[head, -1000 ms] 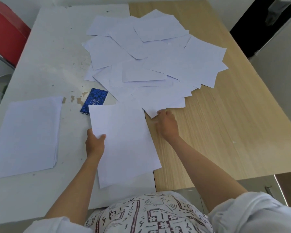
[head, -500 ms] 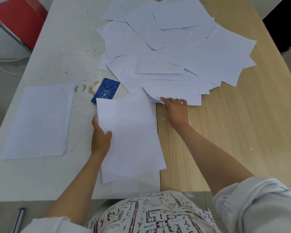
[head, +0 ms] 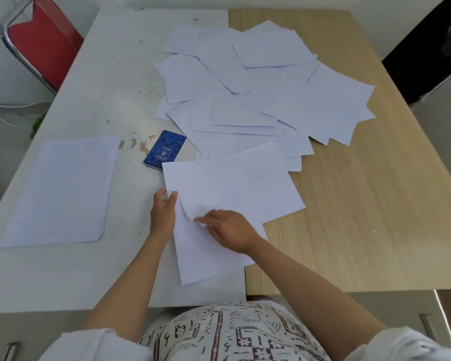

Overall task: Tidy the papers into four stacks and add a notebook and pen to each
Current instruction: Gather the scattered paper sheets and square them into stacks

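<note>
Head view, only one: person leans over the worktop (head: 89,82), white on the left half, wood-grain on the right. Both forearms reach fwd, bare, sleeves pushed up near the elbows.

Left hand (head: 162,213) sits at the left edge of the small stack (head: 219,230) in front of the body, thumb on top and fingers curled under the edge, gripping it. Wrist straight, arm angled in from lower left.

Right hand (head: 229,230) lies palm-down on a top sheet (head: 235,183), index finger and thumb pinching its near-left corner, which curls up off the stack. That sheet lies skewed, far end overlapping the loose papers (head: 258,95) fanned across the middle of the worktop, over the seam.

Neat stack (head: 60,188) lies well apart at far left. Blue notebook (head: 165,149) lies flat btwn it and the loose pile, its near corner tucked just under the skewed sheet.

Red chair (head: 42,40) at back left.
</note>
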